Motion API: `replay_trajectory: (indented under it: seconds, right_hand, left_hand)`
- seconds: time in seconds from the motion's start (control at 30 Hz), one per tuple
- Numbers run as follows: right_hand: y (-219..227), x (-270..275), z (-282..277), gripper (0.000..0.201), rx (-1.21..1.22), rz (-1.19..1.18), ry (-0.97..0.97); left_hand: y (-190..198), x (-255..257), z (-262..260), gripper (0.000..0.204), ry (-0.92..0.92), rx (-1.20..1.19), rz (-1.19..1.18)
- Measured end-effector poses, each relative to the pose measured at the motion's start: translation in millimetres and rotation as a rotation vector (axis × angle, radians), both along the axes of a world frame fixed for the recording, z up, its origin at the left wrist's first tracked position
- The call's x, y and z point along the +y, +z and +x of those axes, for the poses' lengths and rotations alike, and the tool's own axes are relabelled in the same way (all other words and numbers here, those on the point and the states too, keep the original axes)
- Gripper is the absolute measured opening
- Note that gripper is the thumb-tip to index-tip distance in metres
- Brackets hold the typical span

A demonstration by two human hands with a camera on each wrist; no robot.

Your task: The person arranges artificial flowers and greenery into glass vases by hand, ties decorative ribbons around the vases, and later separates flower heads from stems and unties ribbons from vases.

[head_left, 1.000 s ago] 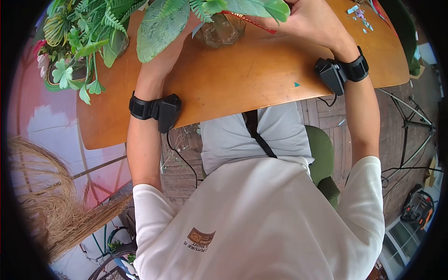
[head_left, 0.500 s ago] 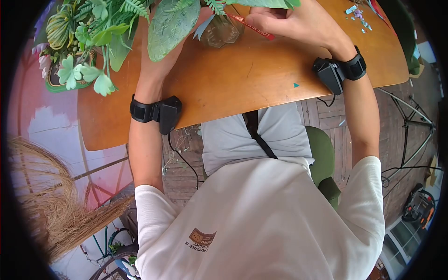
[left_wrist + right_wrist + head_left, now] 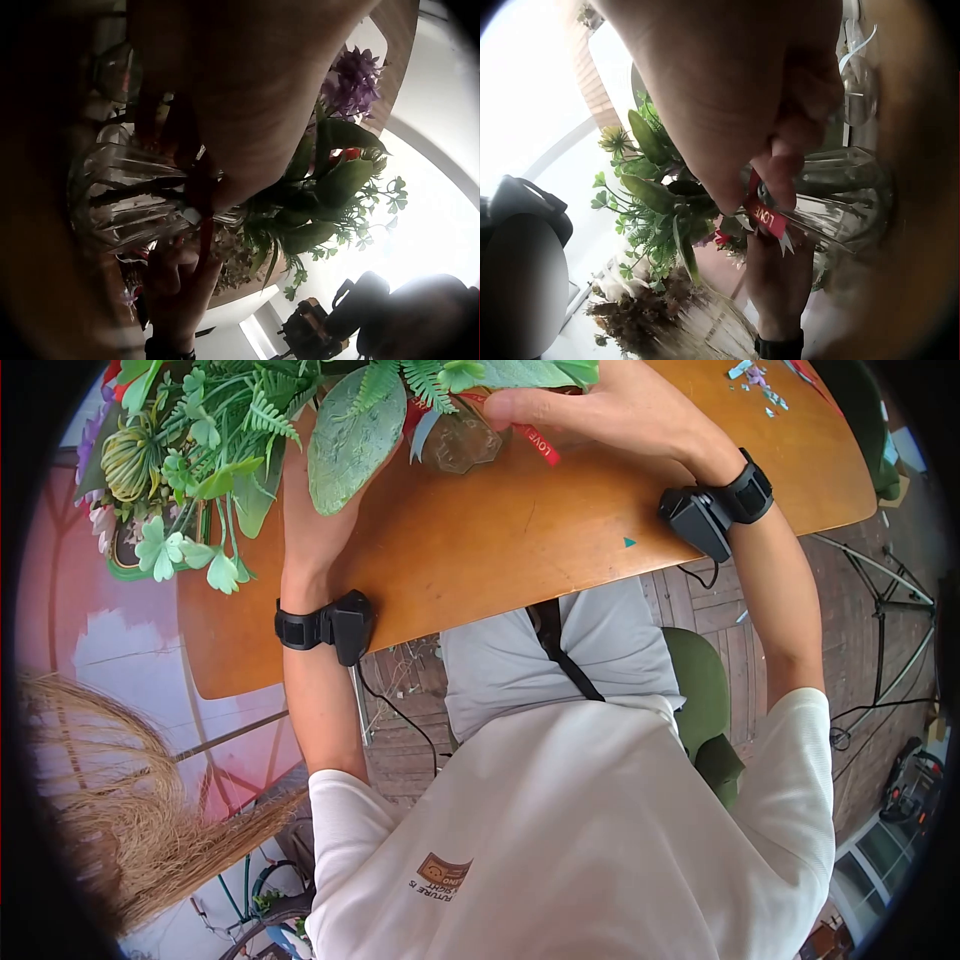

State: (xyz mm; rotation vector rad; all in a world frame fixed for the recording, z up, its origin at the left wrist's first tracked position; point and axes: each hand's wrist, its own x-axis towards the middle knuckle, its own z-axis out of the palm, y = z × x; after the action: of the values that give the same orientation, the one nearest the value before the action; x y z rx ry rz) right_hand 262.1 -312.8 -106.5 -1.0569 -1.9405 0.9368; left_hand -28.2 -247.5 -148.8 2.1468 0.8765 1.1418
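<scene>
A clear ribbed glass vase [image 3: 462, 444] [image 3: 112, 202] [image 3: 859, 199] holds stems with broad green leaves [image 3: 355, 445]. Round its neck area runs a red ribbon [image 3: 540, 446] [image 3: 769, 220] lettered "LOVE", beside pale blue-grey ribbon tails [image 3: 422, 436]. The left hand [image 3: 318, 515] [image 3: 251, 97], partly behind foliage in the head view, pinches the red ribbon [image 3: 205, 238] at the neck. From the other side the right hand [image 3: 625, 415] [image 3: 727, 97] pinches the red ribbon between thumb and fingers. Leaves cover some fingertips from above.
A wooden table [image 3: 480, 560] bears flowers and foliage [image 3: 135, 460] at left, small foil-like scraps [image 3: 765, 388] at upper right and a teal scrap [image 3: 629, 542] near the front edge. Dried grass [image 3: 130, 800] stands at left; a green chair [image 3: 700, 680] is behind the person.
The right hand has moved left, closer to the vase neck. The ribbon's lettered end has shifted left and hangs more steeply. The left hand and foliage sit slightly lower in the head view.
</scene>
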Motion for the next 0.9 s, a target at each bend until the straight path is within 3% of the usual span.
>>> replay_trajectory:
  seconds: [0.07, 0.13, 0.17, 0.23, 0.3, 0.37, 0.43, 0.5, 0.57, 0.63, 0.73, 0.83, 0.9]
  right_hand:
    - [-1.7, 0.7, -0.6, 0.039, -0.037, -0.101, -0.023]
    - [-8.7, 3.0, -0.7, 0.04, 0.041, 0.11, -0.011]
    - [-8.7, 2.3, 0.1, 0.04, 0.049, 0.112, -0.016]
    - [-5.3, 2.1, 0.1, 0.041, 0.05, -0.076, 0.009]
    - [-6.5, 2.2, 0.2, 0.038, 0.038, -0.038, 0.001]
    - [-10.1, 3.4, 1.5, 0.036, 0.024, -0.001, -0.005]
    - [-14.8, 4.9, 4.0, 0.029, -0.019, 0.208, -0.018]
    - [-12.0, 2.5, 4.6, 0.027, -0.036, 0.19, -0.025]
    - [-8.6, 1.0, 3.9, 0.025, -0.052, 0.168, -0.032]
    - [-6.6, 1.4, 2.1, 0.026, 0.086, 0.064, 0.059]
    - [-7.5, 2.3, -0.3, 0.026, 0.032, 0.074, -0.032]
    - [-11.1, 5.7, 1.5, 0.028, 0.08, 0.019, 0.023]
    - [-11.0, 6.4, 1.8, 0.029, 0.087, -0.016, 0.033]
  left_hand:
    - [-11.7, 17.4, -16.0, 0.046, -0.053, -0.038, -0.085]
    - [-20.5, 24.6, -22.8, 0.046, -0.105, -0.075, -0.171]
    - [-21.3, 23.5, -19.4, 0.045, -0.123, -0.205, -0.271]
    - [-20.7, 20.1, -12.9, 0.045, -0.139, -0.337, -0.37]
    - [-15.7, 15.9, -6.1, 0.043, -0.311, -0.45, -0.466]
    - [-6.4, 9.5, -1.3, 0.035, -0.372, -0.409, -0.493]
    - [-4.1, 9.2, -1.7, 0.028, -0.431, -0.369, -0.517]
    - [-6.0, 12.3, -4.8, 0.026, -0.599, -0.434, -0.611]
    - [-5.3, 9.4, -1.9, 0.026, -0.548, -0.434, -0.621]
    - [-4.4, 7.7, 1.1, 0.026, -0.5, -0.436, -0.631]
    - [-4.0, 6.4, 3.5, 0.025, -0.526, -0.434, -0.616]
    - [-8.2, 9.5, 1.4, 0.024, -0.451, -0.492, -0.644]
    - [-19.2, 23.7, -9.1, 0.043, -0.561, -0.545, -0.682]
